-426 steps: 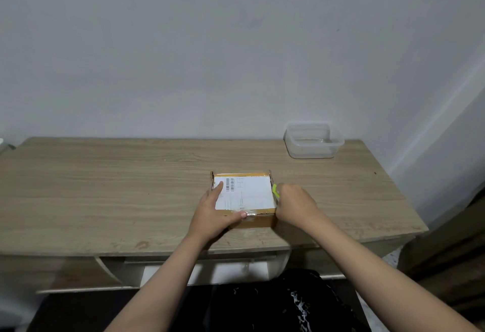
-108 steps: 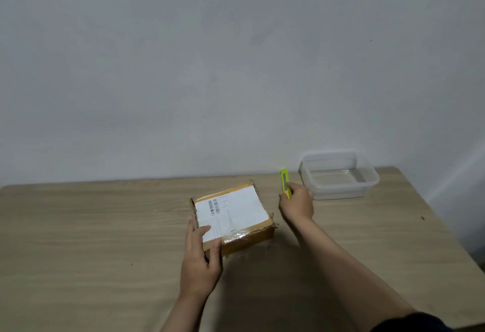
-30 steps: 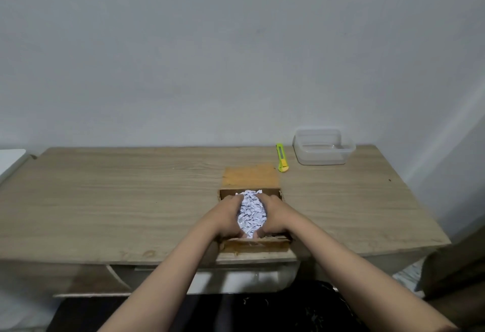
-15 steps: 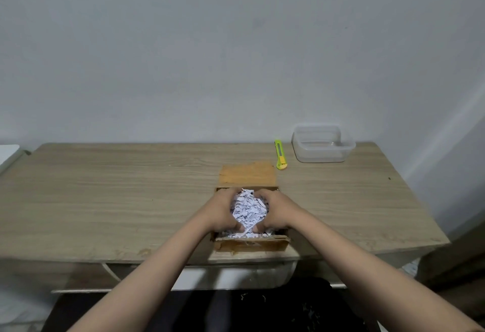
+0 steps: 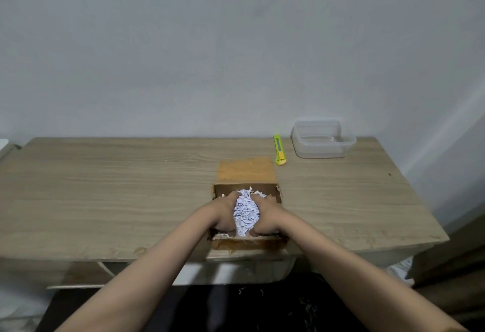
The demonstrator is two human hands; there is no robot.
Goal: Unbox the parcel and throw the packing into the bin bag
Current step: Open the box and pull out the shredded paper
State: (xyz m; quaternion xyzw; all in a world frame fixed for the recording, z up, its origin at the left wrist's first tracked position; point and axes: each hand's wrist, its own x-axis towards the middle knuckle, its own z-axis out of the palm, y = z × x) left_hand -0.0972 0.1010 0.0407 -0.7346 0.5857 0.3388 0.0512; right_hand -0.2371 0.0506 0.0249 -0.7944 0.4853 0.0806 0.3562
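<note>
The brown cardboard parcel [image 5: 246, 244] lies open at the front edge of the wooden desk [image 5: 105, 187], its lid flap [image 5: 246, 170] folded back flat. Inside is white shredded paper packing [image 5: 246, 213]. My left hand [image 5: 224, 215] and my right hand [image 5: 266, 217] are both down in the box, pressed against either side of one bunch of shreds and gripping it between them. Whatever else the box holds is hidden under the paper and my hands. A black bin bag [image 5: 249, 305] lies below the desk's front edge with a few shreds on it.
A yellow-green box cutter [image 5: 279, 150] lies just beyond the lid flap. A clear plastic container [image 5: 322, 138] stands at the back right by the wall. A dark wooden piece of furniture [image 5: 456, 253] stands right of the desk.
The parcel was cut open, the cutter put down and the lid folded back. Over the last second my hands have gathered the shredded paper tighter, still inside the box.
</note>
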